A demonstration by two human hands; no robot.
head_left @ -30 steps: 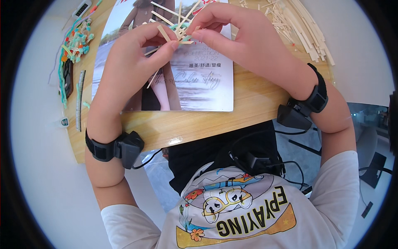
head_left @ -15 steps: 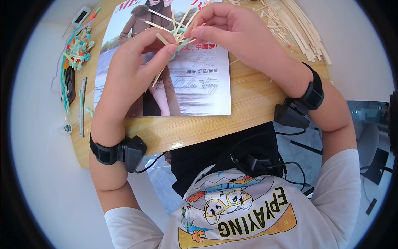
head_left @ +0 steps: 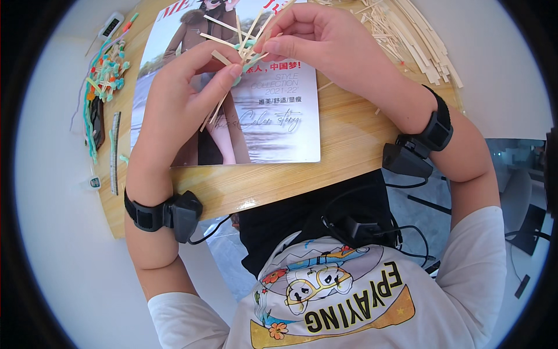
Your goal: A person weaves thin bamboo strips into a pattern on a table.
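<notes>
Over a magazine (head_left: 279,142), I hold a small cluster of thin pale wooden strips (head_left: 249,53) that cross and fan out in several directions. Mint-green cord (head_left: 246,43) is wound among the strips near their crossing. My left hand (head_left: 189,96) pinches the cluster between thumb and fingers, with strip ends sticking out below its thumb. On the other side, my right hand (head_left: 311,35) is closed at the fingertips on one strip of the same cluster, close to the crossing. Its fingers partly hide where that strip joins the cord.
Loose pale strips (head_left: 421,43) are heaped at the table's far right. At the left lie a pile of coloured cord pieces (head_left: 110,72), a ruler (head_left: 115,152) and a small white digital device (head_left: 111,26). The wooden table's (head_left: 343,136) front edge is close to my body.
Both hands and the strip cluster have shifted very slightly left in the picture, along with the magazine and table. Both grips stay the same.
</notes>
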